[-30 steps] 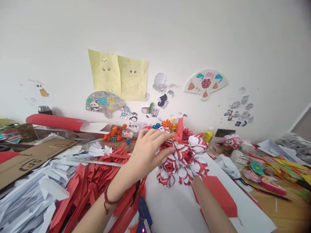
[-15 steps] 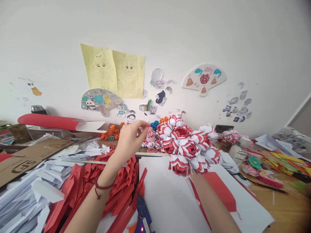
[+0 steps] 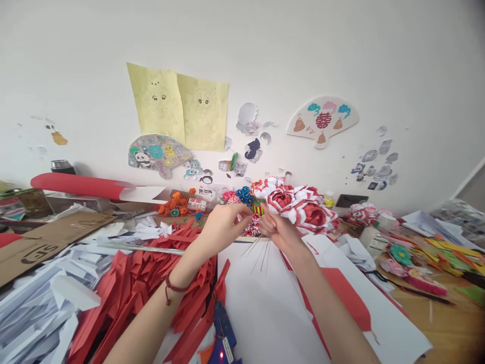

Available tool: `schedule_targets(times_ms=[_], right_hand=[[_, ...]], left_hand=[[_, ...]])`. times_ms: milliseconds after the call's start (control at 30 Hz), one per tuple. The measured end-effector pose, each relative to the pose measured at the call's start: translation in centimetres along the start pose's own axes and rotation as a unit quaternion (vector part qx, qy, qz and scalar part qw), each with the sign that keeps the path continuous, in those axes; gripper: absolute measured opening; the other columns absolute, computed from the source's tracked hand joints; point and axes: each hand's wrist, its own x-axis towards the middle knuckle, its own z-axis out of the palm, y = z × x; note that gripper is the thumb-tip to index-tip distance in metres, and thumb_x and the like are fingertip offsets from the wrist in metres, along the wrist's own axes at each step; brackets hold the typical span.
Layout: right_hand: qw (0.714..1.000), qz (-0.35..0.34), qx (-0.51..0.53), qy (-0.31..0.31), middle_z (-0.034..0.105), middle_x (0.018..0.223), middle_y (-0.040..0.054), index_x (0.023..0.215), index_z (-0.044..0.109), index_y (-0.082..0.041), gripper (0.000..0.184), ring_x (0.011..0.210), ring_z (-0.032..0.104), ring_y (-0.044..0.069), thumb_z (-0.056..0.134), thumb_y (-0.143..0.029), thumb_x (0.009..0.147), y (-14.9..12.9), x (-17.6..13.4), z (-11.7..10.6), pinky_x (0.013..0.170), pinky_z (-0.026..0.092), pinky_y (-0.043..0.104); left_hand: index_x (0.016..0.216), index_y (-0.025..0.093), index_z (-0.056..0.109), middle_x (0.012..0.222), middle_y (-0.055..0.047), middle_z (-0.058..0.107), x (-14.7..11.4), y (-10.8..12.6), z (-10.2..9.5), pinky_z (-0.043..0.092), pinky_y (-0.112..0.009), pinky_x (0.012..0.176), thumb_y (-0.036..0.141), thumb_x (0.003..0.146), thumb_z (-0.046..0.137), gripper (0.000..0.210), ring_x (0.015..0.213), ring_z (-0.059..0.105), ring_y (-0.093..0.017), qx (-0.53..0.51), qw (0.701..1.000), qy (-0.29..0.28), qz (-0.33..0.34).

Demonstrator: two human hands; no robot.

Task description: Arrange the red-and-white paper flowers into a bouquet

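Observation:
A bunch of red-and-white paper flowers (image 3: 299, 205) leans to the right above the table, its thin wire stems (image 3: 261, 253) spreading downward. My right hand (image 3: 278, 230) is closed round the stems just below the blooms. Close by on the left, my left hand (image 3: 227, 225) has its thumb and fingertips brought together; whatever may be between them is too small to make out. The two hands are near each other above white paper (image 3: 261, 303). A blue glue gun (image 3: 223, 328) with a glowing red light lies at the front, between my forearms.
Red paper strips (image 3: 147, 283) and white paper strips (image 3: 41, 293) are heaped at left. Behind them lie cardboard (image 3: 49, 242) and a red paper roll (image 3: 79, 186). Small orange flowers (image 3: 176, 205) stand near the wall. Bottles and coloured craft pieces (image 3: 424, 283) crowd the right side.
The bunch has tipped away to the right, so its wire stems now show. My right hand has come into view from behind the flowers. My left hand has moved right and lower, towards it.

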Motion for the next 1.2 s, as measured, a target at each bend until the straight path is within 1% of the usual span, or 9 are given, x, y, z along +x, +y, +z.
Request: schedule_targets(times_ms=[167, 333, 467, 567, 667, 733, 833, 967, 1200], right_hand=[[0.994, 0.036, 0.105, 0.001, 0.012, 0.043, -0.0066, 0.048, 0.022, -0.015, 0.062, 0.039, 0.010, 0.004, 0.070, -0.035, 0.081, -0.6, -0.4, 0.7, 0.042, 0.014, 0.022], [0.993, 0.042, 0.110, 0.021, 0.014, 0.043, -0.0062, 0.047, 0.023, -0.015, 0.062, 0.041, 0.013, 0.004, 0.069, -0.036, 0.082, -1.3, -0.9, 1.2, 0.042, 0.018, 0.021], [0.992, 0.056, 0.111, -0.019, 0.011, 0.042, -0.0058, 0.046, 0.020, -0.016, 0.064, 0.039, 0.014, 0.005, 0.069, -0.039, 0.081, -1.4, -1.0, 1.0, 0.041, 0.015, 0.022], [0.991, 0.053, 0.124, -0.013, 0.010, 0.042, -0.0057, 0.046, 0.019, -0.015, 0.065, 0.038, 0.012, 0.005, 0.069, -0.037, 0.081, -1.4, -1.0, 1.2, 0.040, 0.014, 0.023], [0.991, 0.033, 0.130, 0.008, 0.009, 0.042, -0.0059, 0.047, 0.016, -0.015, 0.067, 0.039, 0.010, 0.004, 0.070, -0.034, 0.081, -1.5, -1.1, 1.4, 0.040, 0.015, 0.022], [0.993, 0.020, 0.120, 0.010, 0.010, 0.043, -0.0061, 0.048, 0.017, -0.015, 0.066, 0.040, 0.011, 0.004, 0.071, -0.034, 0.080, -1.7, -1.2, 1.4, 0.040, 0.017, 0.022], [0.994, 0.014, 0.113, 0.001, 0.010, 0.042, -0.0060, 0.048, 0.016, -0.015, 0.067, 0.039, 0.011, 0.004, 0.071, -0.035, 0.079, -2.1, -1.3, 1.3, 0.040, 0.017, 0.022], [0.995, -0.006, 0.100, -0.017, 0.010, 0.041, -0.0058, 0.047, 0.016, -0.015, 0.068, 0.039, 0.014, 0.004, 0.071, -0.037, 0.080, -2.4, -1.4, 1.2, 0.043, 0.022, 0.022], [0.996, -0.044, 0.074, 0.003, 0.015, 0.038, -0.0053, 0.045, 0.019, -0.016, 0.065, 0.037, 0.017, 0.005, 0.066, -0.037, 0.084, -3.0, -1.7, 0.8, 0.051, 0.034, 0.023]], left_hand=[[0.098, 0.021, 0.069, 0.089, -0.003, 0.073, 0.1, 0.2, 0.8, 0.044, -0.025, 0.071, 0.042, 0.093, 0.050, 0.029, 0.077, 0.063, -0.017, -0.060, 0.998, -0.022, -0.009], [0.089, 0.015, 0.065, 0.078, -0.002, 0.065, -0.2, 0.0, 1.4, 0.040, -0.023, 0.063, 0.054, 0.093, 0.045, 0.043, 0.070, 0.055, -0.014, -0.154, 0.977, -0.142, 0.025], [0.084, 0.014, 0.059, 0.070, 0.001, 0.053, -0.3, -0.3, 3.0, 0.035, -0.022, 0.056, 0.059, 0.090, 0.048, 0.046, 0.063, 0.043, -0.011, -0.220, 0.954, -0.201, 0.023], [0.082, 0.015, 0.056, 0.069, 0.001, 0.052, -0.3, -0.1, 4.4, 0.037, -0.023, 0.057, 0.063, 0.085, 0.052, 0.048, 0.063, 0.044, -0.011, -0.332, 0.916, -0.225, -0.007], [0.085, 0.015, 0.058, 0.079, -0.004, 0.062, -0.4, 0.6, 5.5, 0.046, -0.028, 0.075, 0.063, 0.081, 0.059, 0.049, 0.077, 0.057, -0.016, -0.471, 0.849, -0.237, -0.039], [0.078, 0.014, 0.059, 0.074, -0.006, 0.064, -0.6, 1.1, 5.9, 0.045, -0.032, 0.083, 0.063, 0.083, 0.058, 0.049, 0.078, 0.059, -0.018, -0.498, 0.832, -0.242, -0.047], [0.066, 0.016, 0.052, 0.058, -0.001, 0.053, -0.9, 1.7, 6.3, 0.044, -0.030, 0.072, 0.064, 0.084, 0.054, 0.052, 0.062, 0.050, -0.014, -0.466, 0.856, -0.217, -0.057], [0.068, 0.018, 0.045, 0.061, 0.004, 0.041, -1.1, 2.4, 6.6, 0.036, -0.024, 0.056, 0.066, 0.082, 0.055, 0.051, 0.057, 0.038, -0.010, -0.439, 0.879, -0.162, -0.090], [0.070, 0.019, 0.043, 0.065, 0.004, 0.038, -1.4, 3.1, 6.8, 0.027, -0.026, 0.055, 0.068, 0.090, 0.038, 0.053, 0.060, 0.032, -0.010, -0.401, 0.904, -0.138, -0.055]])
